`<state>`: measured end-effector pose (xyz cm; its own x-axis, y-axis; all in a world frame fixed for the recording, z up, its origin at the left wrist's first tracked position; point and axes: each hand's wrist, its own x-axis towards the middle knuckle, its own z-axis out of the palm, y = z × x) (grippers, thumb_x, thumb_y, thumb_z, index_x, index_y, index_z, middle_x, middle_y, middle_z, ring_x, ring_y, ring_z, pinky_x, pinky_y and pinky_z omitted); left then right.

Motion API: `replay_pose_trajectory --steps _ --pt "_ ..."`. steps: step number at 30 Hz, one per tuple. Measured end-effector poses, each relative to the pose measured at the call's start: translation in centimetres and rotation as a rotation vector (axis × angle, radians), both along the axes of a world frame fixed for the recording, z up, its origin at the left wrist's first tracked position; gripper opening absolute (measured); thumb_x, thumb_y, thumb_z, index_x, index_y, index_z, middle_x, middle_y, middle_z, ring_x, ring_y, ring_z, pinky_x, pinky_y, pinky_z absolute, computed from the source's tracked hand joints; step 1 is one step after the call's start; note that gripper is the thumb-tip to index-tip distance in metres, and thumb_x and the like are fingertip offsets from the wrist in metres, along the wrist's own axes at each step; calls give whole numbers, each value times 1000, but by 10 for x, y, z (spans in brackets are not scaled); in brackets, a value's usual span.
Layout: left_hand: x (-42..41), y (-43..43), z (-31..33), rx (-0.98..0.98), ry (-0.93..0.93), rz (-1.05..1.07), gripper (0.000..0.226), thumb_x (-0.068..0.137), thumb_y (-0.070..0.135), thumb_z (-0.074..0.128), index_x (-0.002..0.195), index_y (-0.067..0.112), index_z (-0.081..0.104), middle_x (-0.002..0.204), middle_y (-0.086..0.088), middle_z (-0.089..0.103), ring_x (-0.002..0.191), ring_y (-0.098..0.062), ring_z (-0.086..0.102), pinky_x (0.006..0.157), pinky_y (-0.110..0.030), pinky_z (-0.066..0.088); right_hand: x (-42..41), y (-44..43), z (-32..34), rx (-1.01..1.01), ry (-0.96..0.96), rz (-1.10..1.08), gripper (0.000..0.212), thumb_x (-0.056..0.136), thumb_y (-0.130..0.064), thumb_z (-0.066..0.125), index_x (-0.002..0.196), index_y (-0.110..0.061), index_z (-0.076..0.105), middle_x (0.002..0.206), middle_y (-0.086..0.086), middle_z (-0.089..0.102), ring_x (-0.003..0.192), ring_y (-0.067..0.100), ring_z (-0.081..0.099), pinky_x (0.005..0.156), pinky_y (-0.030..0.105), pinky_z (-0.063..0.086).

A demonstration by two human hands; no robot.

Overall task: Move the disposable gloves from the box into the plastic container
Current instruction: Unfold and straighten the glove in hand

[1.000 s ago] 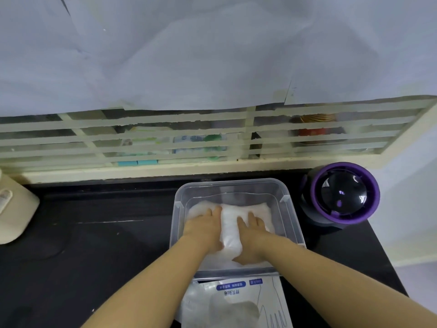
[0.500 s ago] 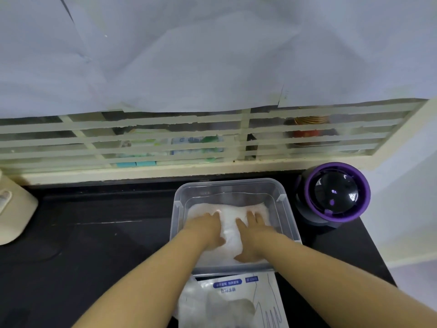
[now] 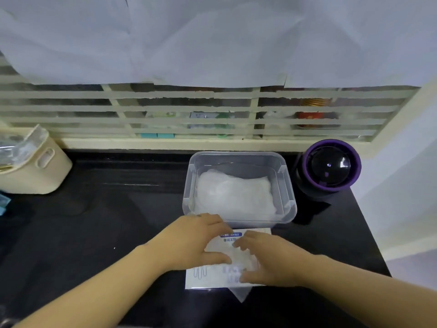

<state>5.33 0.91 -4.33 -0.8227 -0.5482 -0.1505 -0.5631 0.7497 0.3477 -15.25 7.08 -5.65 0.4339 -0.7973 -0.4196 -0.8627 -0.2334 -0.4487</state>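
Observation:
A clear plastic container (image 3: 289,202) stands on the black counter with a white pile of disposable gloves (image 3: 234,197) inside. Just in front of it lies the flat white glove box (image 3: 205,278) with blue print. Both hands are over the box. My left hand (image 3: 196,240) rests on its left part, fingers stretched toward the container's near wall. My right hand (image 3: 267,259) lies on the right part with bent fingers, touching translucent gloves (image 3: 238,258) at the box opening. A thin plastic tip (image 3: 241,295) sticks out at the box's near edge.
A purple-rimmed round black device (image 3: 329,168) stands right of the container. A cream basket (image 3: 35,166) sits at the far left. A slatted window ledge (image 3: 165,144) runs behind. The counter's right edge (image 3: 369,233) is close to the box.
Both hands left the container, where they pressed on the glove pile, and came back toward me onto the glove box. The pile stays in the container.

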Motion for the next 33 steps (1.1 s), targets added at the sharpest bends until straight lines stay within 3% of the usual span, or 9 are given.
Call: replay_pose_trajectory --steps 3,5,7,10,16,19,23,27,33 --pt "3 9 -13 -37 -129 -17 66 84 64 55 142 37 40 133 16 48 120 -6 46 94 -23 37 10 5 -24 0 7 -87 59 83 -51 61 135 -29 42 130 -10 46 120 12 45 96 27 39" --pt "2 13 -18 -98 -209 4 52 95 42 53 144 32 39 137 10 45 122 -14 48 96 -31 42 13 5 -29 -48 38 -124 36 91 -36 55 124 -21 51 124 -4 50 114 17 49 91 28 40" --pt "0 14 -17 -137 -261 58 38 101 25 46 139 29 47 134 7 47 118 -18 53 92 -34 46 13 3 -29 -79 37 -171 11 94 -24 49 98 -18 58 104 0 57 94 19 54 77 26 39" --pt "-2 16 -3 -69 -140 171 26 102 28 43 118 28 63 117 12 57 103 -12 58 86 -28 46 8 6 -12 -23 -147 -296 19 90 -20 55 72 -21 53 73 -8 54 67 8 48 64 23 39" --pt "11 4 46 180 423 538 18 90 20 65 89 37 70 79 13 67 72 -2 59 66 -11 46 -17 -8 59 -31 -429 -441 4 91 -25 62 88 -23 64 87 -5 70 82 6 66 76 16 51" --pt "11 -7 61 225 559 655 16 91 20 65 89 35 71 75 12 69 68 -4 60 64 -8 45 -24 -22 79 -86 -606 -612 4 90 -18 64 92 -15 65 81 -5 72 72 0 68 69 10 51" --pt "15 -17 74 261 645 690 15 92 17 63 94 29 72 78 10 71 74 -9 64 69 -7 46 -34 -31 84 -98 -766 -809 20 85 -14 69 104 -16 62 82 -1 72 74 9 69 76 24 56" --pt "22 -21 80 237 629 715 20 93 13 61 89 31 68 63 26 63 64 9 58 65 -3 41 -43 -34 88 -122 -842 -900 36 81 -11 72 114 -15 58 86 5 71 73 12 68 67 21 52" --pt "28 -29 86 138 576 850 14 92 27 64 105 31 69 94 19 67 87 8 60 79 -7 44 -44 -38 93 -40 -956 -945 40 82 -7 72 118 -14 57 100 7 70 82 15 69 65 21 55"
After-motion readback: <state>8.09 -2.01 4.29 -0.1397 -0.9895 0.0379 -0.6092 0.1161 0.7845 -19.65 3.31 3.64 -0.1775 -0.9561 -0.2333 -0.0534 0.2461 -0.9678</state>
